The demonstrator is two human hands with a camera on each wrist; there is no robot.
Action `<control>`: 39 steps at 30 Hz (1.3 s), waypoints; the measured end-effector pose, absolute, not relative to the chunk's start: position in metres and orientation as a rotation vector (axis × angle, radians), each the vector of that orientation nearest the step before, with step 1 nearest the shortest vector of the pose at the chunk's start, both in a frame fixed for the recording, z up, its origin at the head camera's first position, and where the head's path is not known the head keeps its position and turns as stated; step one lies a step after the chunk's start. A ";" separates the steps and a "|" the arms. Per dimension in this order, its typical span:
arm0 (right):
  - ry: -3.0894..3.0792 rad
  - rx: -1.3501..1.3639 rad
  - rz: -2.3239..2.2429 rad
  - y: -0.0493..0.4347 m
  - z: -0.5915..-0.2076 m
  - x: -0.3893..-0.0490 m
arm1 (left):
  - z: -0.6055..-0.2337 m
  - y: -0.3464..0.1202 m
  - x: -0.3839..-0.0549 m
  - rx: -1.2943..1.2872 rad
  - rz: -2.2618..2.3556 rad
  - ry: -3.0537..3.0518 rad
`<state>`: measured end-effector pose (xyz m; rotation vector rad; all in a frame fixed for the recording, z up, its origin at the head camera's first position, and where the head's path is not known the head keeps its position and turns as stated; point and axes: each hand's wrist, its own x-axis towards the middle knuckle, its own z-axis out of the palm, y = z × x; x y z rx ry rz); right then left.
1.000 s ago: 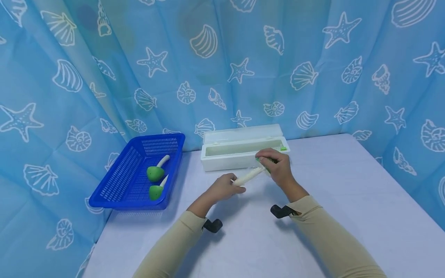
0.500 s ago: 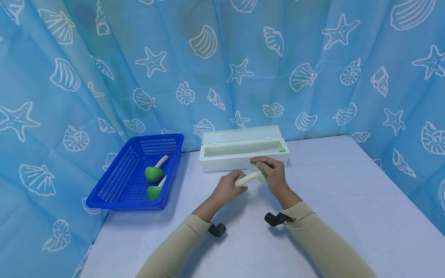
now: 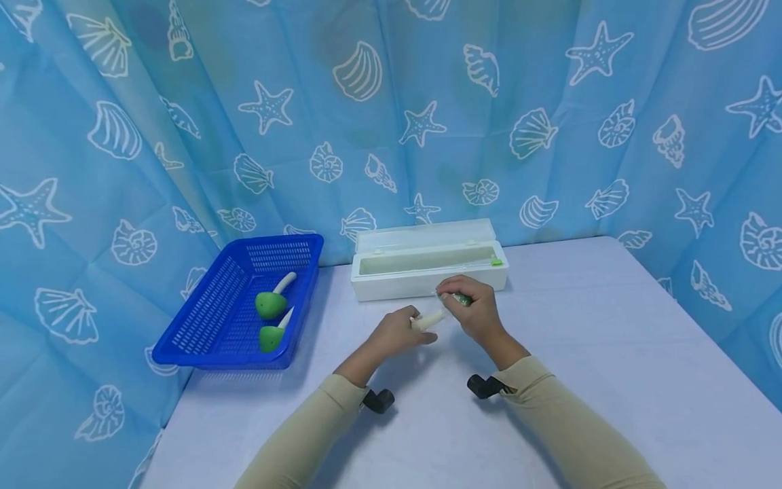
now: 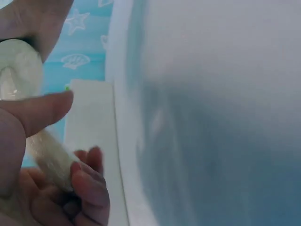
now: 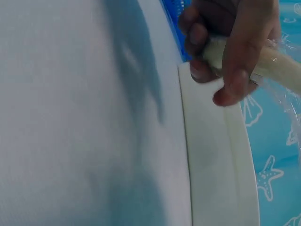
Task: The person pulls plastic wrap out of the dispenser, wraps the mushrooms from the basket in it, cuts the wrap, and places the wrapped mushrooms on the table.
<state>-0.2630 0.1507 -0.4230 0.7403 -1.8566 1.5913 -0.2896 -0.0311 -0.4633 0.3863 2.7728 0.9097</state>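
Note:
My left hand (image 3: 394,333) grips the white stem of a toy mushroom (image 3: 430,320), its fingers curled round the stem's lower end. My right hand (image 3: 478,307) holds the green cap (image 3: 462,299), mostly hidden behind the fingers. Clear plastic film (image 5: 282,96) hangs round the stem in the right wrist view. The left wrist view shows the shiny, film-covered stem (image 4: 51,160) and the cap's pale underside (image 4: 21,61). Just behind the hands stands a white cling film box (image 3: 427,285), lid raised, with a green slider (image 3: 496,262) at its right end.
A blue perforated basket (image 3: 214,319) sits at the left of the table, holding two more green-capped mushrooms (image 3: 271,305). White cloth covers the table (image 3: 586,326). A blue shell-patterned curtain (image 3: 379,115) hangs behind and at both sides.
Over the last second, both hands have moved slightly with the mushroom between them, the right one a little to the left. The cap has tilted in the right hand. The basket and box stay put.

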 end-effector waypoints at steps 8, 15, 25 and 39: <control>-2.029 0.797 1.679 0.152 -0.422 -0.259 | -0.468 -0.032 -0.288 0.509 0.968 2.751; -2.184 0.823 1.863 0.168 -0.432 -0.275 | -0.462 -0.038 -0.288 0.763 0.877 2.817; -2.364 0.864 1.889 0.167 -0.439 -0.276 | -0.457 -0.040 -0.286 0.852 0.742 2.814; -2.422 0.754 1.829 0.160 -0.440 -0.276 | -0.467 -0.043 -0.288 0.888 0.694 2.833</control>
